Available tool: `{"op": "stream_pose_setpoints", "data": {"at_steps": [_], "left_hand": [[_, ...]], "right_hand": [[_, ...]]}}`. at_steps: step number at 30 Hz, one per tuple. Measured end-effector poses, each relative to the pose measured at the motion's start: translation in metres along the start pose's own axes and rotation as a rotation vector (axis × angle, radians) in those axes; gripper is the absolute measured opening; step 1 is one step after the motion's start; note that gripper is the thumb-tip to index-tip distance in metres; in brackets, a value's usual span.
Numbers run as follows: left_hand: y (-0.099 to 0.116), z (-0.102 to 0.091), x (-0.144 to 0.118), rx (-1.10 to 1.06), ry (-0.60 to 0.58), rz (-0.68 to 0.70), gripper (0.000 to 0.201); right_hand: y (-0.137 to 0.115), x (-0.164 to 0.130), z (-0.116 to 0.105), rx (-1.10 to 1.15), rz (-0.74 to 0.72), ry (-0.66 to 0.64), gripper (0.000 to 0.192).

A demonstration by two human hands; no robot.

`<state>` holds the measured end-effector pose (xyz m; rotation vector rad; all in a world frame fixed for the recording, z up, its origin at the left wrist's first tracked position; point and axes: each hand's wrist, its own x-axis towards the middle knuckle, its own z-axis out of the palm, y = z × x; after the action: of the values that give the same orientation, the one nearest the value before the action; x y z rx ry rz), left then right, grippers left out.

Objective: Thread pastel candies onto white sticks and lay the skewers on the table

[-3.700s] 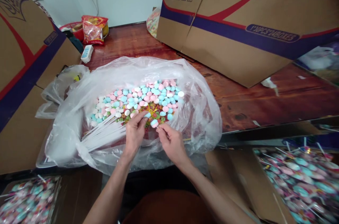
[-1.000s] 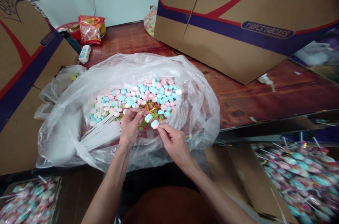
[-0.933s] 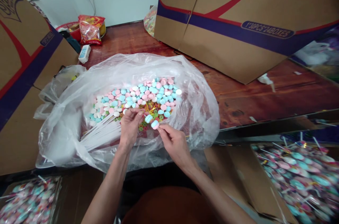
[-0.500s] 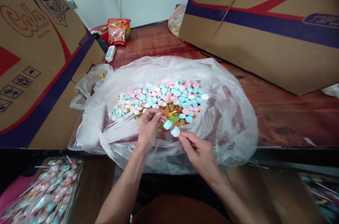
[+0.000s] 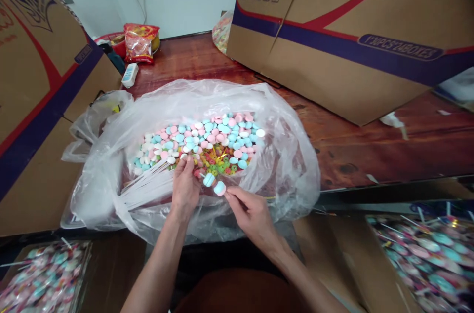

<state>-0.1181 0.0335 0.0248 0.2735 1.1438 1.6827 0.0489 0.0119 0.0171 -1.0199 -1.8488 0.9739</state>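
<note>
My right hand [image 5: 252, 212] pinches the pink-and-blue end of a candy lollipop [image 5: 219, 188] between thumb and fingertips. Blue tablet candies are threaded along its short stick, which points up-left towards my other hand. Close to that inner end is my left hand [image 5: 186, 184], its fingers drawn together; what they hold is hidden. Both hands are over a plastic-lined tray [image 5: 289, 155]. Inside lie pink, blue and white tablet candies [image 5: 209, 128], small coloured ring candies [image 5: 222, 161] and, beside my left hand, a bundle of white sticks [image 5: 148, 184].
Large cartons stand at left [image 5: 40, 96] and right [image 5: 326, 66] on the wooden table [image 5: 181, 58]. A red snack packet [image 5: 140, 41] sits at the back. Below the table edge are heaps of wrapped lollipops at left [image 5: 48, 276] and right [image 5: 433, 254].
The view has turned right, so the scene sits further left and more of the right-hand lollipop heap shows. My left fingers are slightly further from the blue candies; my right hand keeps its pinch.
</note>
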Motion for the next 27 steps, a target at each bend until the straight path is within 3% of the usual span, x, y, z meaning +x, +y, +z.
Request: {"op": "stream_pose_setpoints", "data": {"at_steps": [3,5,9,14,22,25,27], "left_hand": [[0.0,0.001,0.002,0.069,-0.03,0.044,0.035],[-0.002,0.001,0.002,0.227,-0.04,0.154,0.03],[-0.003,0.0,0.006,0.836,-0.071,0.473,0.012],[-0.004,0.007,0.024,1.366,-0.148,0.776,0.018],[-0.009,0.015,0.043,1.694,-0.326,0.749,0.018],[-0.006,0.014,0.041,1.593,-0.344,0.695,0.021],[-0.002,0.015,0.038,1.378,-0.316,0.633,0.021]], "right_hand": [[0.004,-0.004,-0.01,-0.015,0.023,0.023,0.023],[0.008,-0.006,-0.016,-0.022,0.067,0.052,0.023],[0.017,-0.009,-0.023,-0.006,0.204,0.109,0.027],[0.021,-0.009,-0.02,0.029,0.258,0.113,0.029],[0.02,-0.009,-0.02,0.031,0.249,0.104,0.029],[0.018,-0.007,-0.02,0.014,0.243,0.113,0.029],[0.016,-0.004,-0.02,-0.005,0.241,0.131,0.03]]}}
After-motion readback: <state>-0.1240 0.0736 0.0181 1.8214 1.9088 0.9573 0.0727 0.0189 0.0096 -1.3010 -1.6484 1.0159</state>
